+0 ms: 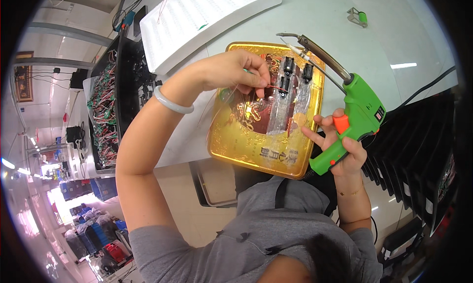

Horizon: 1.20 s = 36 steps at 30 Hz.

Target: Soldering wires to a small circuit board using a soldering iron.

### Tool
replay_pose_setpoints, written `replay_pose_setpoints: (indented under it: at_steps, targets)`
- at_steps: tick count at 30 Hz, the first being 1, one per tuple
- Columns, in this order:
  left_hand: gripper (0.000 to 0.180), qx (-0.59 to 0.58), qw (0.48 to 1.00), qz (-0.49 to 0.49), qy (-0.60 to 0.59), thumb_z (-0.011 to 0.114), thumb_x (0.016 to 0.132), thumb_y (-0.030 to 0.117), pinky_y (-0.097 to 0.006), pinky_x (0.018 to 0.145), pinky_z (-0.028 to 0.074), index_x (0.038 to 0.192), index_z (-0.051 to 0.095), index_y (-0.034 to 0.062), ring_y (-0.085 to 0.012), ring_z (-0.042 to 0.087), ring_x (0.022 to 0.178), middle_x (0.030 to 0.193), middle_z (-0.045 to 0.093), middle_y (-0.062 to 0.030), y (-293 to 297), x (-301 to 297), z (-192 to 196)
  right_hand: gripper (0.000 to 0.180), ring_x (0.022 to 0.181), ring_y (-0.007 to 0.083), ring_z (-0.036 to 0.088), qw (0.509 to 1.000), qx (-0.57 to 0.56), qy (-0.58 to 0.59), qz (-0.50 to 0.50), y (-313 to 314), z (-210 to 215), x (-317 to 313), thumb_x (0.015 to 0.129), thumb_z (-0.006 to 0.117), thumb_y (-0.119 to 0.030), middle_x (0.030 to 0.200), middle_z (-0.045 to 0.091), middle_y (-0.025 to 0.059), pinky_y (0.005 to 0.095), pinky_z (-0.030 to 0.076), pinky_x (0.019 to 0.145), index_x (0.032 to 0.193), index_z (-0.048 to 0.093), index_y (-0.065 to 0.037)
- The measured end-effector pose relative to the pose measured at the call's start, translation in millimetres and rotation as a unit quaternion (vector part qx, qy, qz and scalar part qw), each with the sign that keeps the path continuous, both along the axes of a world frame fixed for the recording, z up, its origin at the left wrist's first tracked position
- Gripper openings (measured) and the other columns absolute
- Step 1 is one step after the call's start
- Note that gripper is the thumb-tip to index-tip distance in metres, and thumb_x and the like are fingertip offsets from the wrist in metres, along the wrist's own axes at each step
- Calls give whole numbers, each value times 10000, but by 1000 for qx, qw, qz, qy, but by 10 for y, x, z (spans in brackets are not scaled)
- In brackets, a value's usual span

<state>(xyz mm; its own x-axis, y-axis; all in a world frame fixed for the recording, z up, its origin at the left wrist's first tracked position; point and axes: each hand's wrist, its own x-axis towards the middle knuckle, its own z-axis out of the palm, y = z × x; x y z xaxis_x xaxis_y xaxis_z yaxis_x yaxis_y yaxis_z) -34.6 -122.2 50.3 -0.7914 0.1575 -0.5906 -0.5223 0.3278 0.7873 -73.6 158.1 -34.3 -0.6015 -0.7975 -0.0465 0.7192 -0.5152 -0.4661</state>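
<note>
Though in right hand [351,160], soldering gun [363,104] largely beyond it.

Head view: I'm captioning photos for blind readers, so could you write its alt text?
A person's left hand pinches a thin red wire running to a small black component on a gold embossed tray, while the right hand holds a green soldering gun. Beyond are a white foam tray and, at left, a black bin of wires.

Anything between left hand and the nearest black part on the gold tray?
Nothing visible; only a thin red wire spans the gap from the left hand to that black part. The green soldering gun in the right hand reaches toward the gold tray's far edge.
</note>
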Motion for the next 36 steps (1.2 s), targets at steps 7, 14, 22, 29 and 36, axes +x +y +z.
replay_pose_setpoints:
  at_steps: [7, 14, 22, 29, 36]
  targets:
    - [75, -237, 958, -33, 156, 552, 765, 89, -306, 588, 432, 745, 540, 18, -207, 558, 634, 662, 582, -77, 235, 9, 35, 485, 1128, 257, 432, 999, 34, 7, 15, 78, 28, -14, 669, 588, -173, 964, 540, 90, 586, 281, 967, 1111, 421, -64]
    - [98, -341, 907, 34, 244, 569, 749, 115, -375, 589, 433, 766, 549, 21, -308, 564, 649, 658, 577, -140, 353, 198, -21, 487, 1056, 282, 471, 991, 42, 127, -21, 299, 51, -99, 739, 548, -172, 1075, 475, 138, 504, 417, 885, 1161, 401, 22]
    - [125, 19, 937, 265, 227, 544, 815, 105, -251, 563, 431, 833, 504, -12, -115, 538, 597, 702, 568, -58, 558, 243, -290, 604, 987, 284, 506, 952, 143, 252, -99, 592, 44, -218, 777, 541, -391, 1062, 482, 198, 352, 516, 699, 1151, 409, 64]
    - [60, -256, 857, 217, 390, 547, 775, 77, -338, 534, 444, 785, 522, 23, -281, 572, 584, 663, 580, -123, 686, 321, -440, 618, 929, 287, 530, 937, 187, 273, -114, 571, 93, -143, 764, 544, -412, 1017, 512, 205, 325, 502, 658, 1147, 421, 57]
    - [64, -280, 850, 207, 397, 564, 719, 98, -359, 484, 447, 721, 539, 39, -282, 565, 504, 594, 575, -107, 697, 336, -476, 538, 846, 226, 497, 926, 231, 294, -62, 561, 151, -99, 793, 490, -414, 936, 492, 179, 287, 427, 679, 1034, 445, 65]
